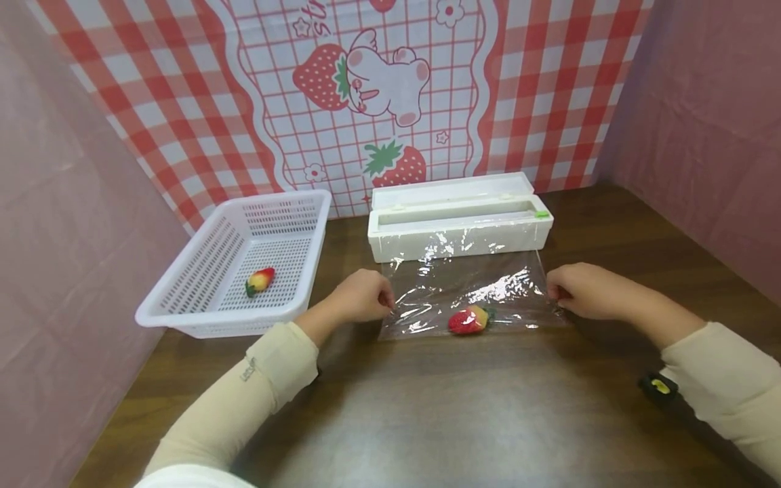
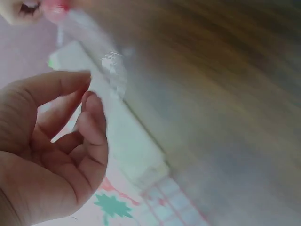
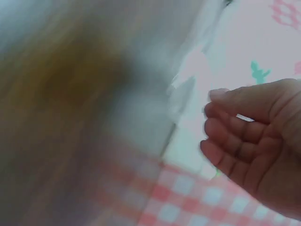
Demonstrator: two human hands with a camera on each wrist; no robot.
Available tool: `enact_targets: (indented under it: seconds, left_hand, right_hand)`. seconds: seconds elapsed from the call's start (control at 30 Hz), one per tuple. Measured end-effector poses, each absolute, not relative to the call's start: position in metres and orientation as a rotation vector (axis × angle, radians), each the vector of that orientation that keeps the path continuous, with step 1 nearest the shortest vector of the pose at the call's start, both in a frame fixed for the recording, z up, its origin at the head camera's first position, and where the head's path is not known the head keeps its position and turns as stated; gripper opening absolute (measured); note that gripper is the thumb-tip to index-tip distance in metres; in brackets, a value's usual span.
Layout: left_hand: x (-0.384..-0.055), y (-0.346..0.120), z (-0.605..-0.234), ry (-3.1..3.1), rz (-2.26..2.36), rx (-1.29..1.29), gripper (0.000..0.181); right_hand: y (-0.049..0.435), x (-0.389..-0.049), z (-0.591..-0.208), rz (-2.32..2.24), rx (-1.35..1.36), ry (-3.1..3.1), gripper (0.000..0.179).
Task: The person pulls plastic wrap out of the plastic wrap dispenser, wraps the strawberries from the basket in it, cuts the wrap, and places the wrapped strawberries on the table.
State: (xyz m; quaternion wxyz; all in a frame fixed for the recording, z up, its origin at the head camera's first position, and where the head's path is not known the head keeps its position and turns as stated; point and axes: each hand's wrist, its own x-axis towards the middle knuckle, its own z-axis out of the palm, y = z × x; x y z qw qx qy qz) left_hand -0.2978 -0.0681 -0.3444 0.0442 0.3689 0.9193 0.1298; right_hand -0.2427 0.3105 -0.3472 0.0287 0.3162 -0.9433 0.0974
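A sheet of clear plastic wrap (image 1: 421, 291) stretches forward from a white wrap dispenser box (image 1: 464, 237). The left hand (image 1: 364, 296) pinches its near left corner, with thumb and forefinger together in the left wrist view. On the opposite side the right hand (image 1: 582, 291) pinches the near right corner. A red and yellow strawberry (image 1: 468, 320) with green leaves shows at the front of the wrap, between both hands; whether it lies under or on the film, I cannot tell. The right wrist view is blurred, with the thumb (image 3: 244, 100) meeting the forefinger.
A white perforated basket (image 1: 308, 291) stands at the left, holding another strawberry (image 1: 259, 280). The dispenser's lid (image 1: 451, 190) is raised behind it. A checked strawberry-print cloth (image 1: 543, 88) hangs at the back of the brown wooden table (image 1: 464, 413).
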Motion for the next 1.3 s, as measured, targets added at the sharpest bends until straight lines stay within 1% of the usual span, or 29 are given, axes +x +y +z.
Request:
enact_targets:
  seconds: [0.13, 0.23, 0.33, 0.43, 0.53, 0.6, 0.67, 0.8, 0.9, 1.07, 1.23, 1.3]
  left_hand:
    - [-0.286, -0.045, -0.344, 2.779, 0.552, 1.353, 0.002]
    - [-0.277, -0.025, -0.346, 2.685, 0.500, 1.549, 0.011]
    - [-0.272, -0.007, -0.347, 2.657, 0.331, 1.611, 0.023]
    - [-0.271, 0.005, -0.350, 2.678, 0.219, 1.596, 0.032]
    - [-0.273, 0.012, -0.351, 2.683, 0.213, 1.556, 0.037]
    - [-0.275, 0.015, -0.352, 2.668, 0.261, 1.544, 0.034]
    - [-0.279, 0.015, -0.352, 2.650, 0.324, 1.537, 0.028]
    - [-0.287, 0.016, -0.353, 2.594, 0.452, 1.521, 0.017]
    - [-0.293, 0.015, -0.352, 2.557, 0.522, 1.478, 0.013]
    - [-0.305, 0.015, -0.350, 2.527, 0.619, 1.407, 0.019]
    - [-0.316, 0.018, -0.350, 2.522, 0.626, 1.357, 0.024]
    - [-0.320, 0.020, -0.349, 2.528, 0.612, 1.342, 0.023]
  right_hand:
    - [0.277, -0.235, -0.343, 0.410, 1.124, -2.709, 0.025]
    - [0.252, -0.233, -0.346, 0.441, 1.260, -2.635, 0.027]
    - [0.235, -0.234, -0.348, 0.400, 1.316, -2.645, 0.031]
    - [0.227, -0.238, -0.350, 0.350, 1.314, -2.671, 0.034]
    - [0.223, -0.242, -0.352, 0.321, 1.306, -2.687, 0.038]
    - [0.221, -0.244, -0.354, 0.307, 1.295, -2.689, 0.039]
    - [0.221, -0.246, -0.355, 0.305, 1.290, -2.687, 0.039]
    - [0.221, -0.252, -0.356, 0.344, 1.291, -2.680, 0.032]
    - [0.222, -0.257, -0.354, 0.454, 1.292, -2.713, 0.025]
    - [0.227, -0.266, -0.351, 0.604, 1.241, -2.820, 0.018]
    - [0.227, -0.275, -0.347, 0.617, 1.239, -2.856, 0.008]
    - [0.226, -0.279, -0.346, 0.591, 1.235, -2.862, 0.006]
